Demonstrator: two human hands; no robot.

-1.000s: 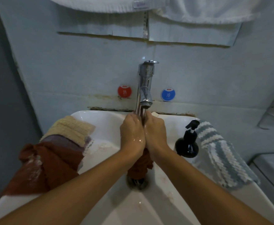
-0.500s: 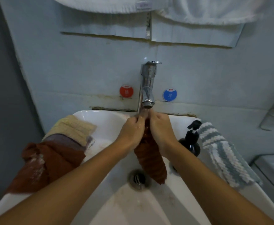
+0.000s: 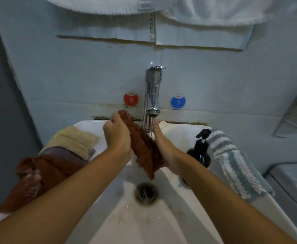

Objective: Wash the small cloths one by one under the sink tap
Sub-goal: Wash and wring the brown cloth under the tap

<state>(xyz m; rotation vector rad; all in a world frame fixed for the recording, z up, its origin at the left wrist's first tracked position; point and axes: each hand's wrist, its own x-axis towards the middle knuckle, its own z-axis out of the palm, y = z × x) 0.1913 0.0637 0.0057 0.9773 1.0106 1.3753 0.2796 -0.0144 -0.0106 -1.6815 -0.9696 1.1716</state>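
Rust cloth (image 3: 144, 147) wet, bunched between hands, under tap (image 3: 153, 95).

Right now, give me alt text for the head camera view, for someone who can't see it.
Two hands, left hand and right hand, rub a rust-red cloth under the running tap over a white sink. More cloths lie piled on its left rim, a soap pump on its right.

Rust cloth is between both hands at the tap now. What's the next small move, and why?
Probably shift the rust cloth rightward so the stream under the tap hits it squarely. The water falls along its right edge by the right hand, while the left hand holds the upper end left of it.
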